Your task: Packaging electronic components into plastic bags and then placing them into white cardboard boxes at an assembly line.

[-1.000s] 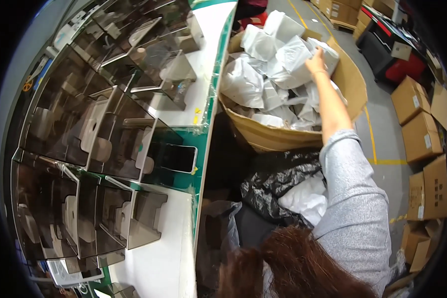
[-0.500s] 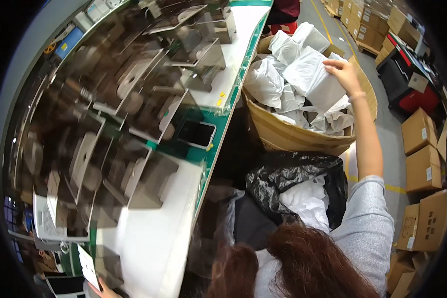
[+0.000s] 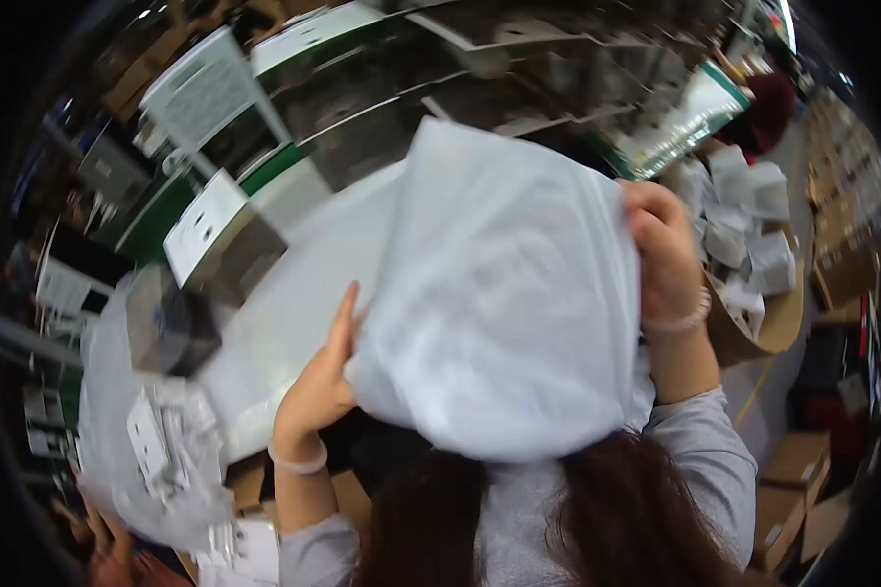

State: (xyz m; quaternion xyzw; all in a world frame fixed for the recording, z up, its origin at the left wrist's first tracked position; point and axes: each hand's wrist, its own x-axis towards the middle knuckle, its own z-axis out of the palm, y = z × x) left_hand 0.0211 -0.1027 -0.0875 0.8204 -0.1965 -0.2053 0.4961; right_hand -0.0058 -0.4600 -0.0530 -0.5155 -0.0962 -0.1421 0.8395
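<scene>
A bulky white plastic bag (image 3: 509,293), smooth and with something boxy inside, is held up in front of me and fills the middle of the view. At its upper right edge, my right hand (image 3: 661,249) grips the plastic with curled fingers. My left hand (image 3: 315,391) supports the lower left side; one finger points upward along the bag and the others are partly hidden behind it. What the bag contains cannot be seen. Beneath it stretches a white work surface (image 3: 264,338).
At right stands a large carton (image 3: 788,318) of similar white bags. Grey boxy units with white panels (image 3: 206,230) line the table's far side. At lower left, another person's hand (image 3: 108,538) is beside a clear plastic bag (image 3: 103,391) and white parts. Brown boxes (image 3: 793,470) are stacked at lower right.
The white bag has come out of the carton and over the table in my right hand. My left hand has moved from the lower left onto it, and the view has turned left.
</scene>
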